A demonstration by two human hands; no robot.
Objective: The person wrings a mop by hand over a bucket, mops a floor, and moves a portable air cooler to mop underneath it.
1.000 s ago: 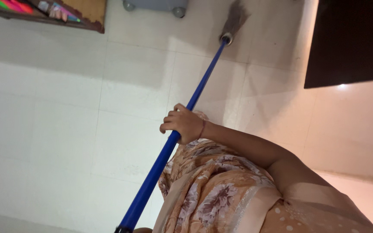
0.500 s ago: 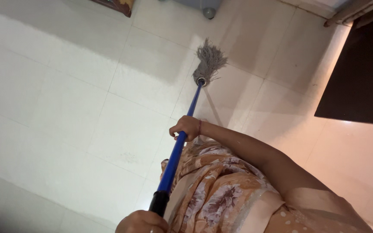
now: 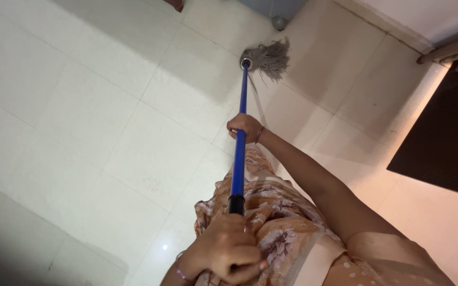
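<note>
1. the left hand [image 3: 228, 249] is nearest the camera, its grip closed tight around the black end cap of the long blue metal mop handle [image 3: 239, 140], so it steers from the top of the pole.
2. the right hand [image 3: 246, 127] sits farther down, its grip wrapped around the blue shaft about midway, arm stretched out; the two hands are well apart, which likely gives leverage for pushing the pole.
3. the handle runs away from the body, tilted down toward the floor, and ends in a silver collar.
4. the grey string mop head [image 3: 271, 57] is splayed to one side on the glossy white tiled floor [image 3: 96, 122], strands pressed flat against it.
5. just beyond the mop head stands a grey wheeled unit [image 3: 278, 9], one round caster visible.
6. a dark panel [image 3: 446, 132] lies to the right, well apart from the mop.
7. peach floral fabric [image 3: 271, 222] hangs below the arms.
</note>
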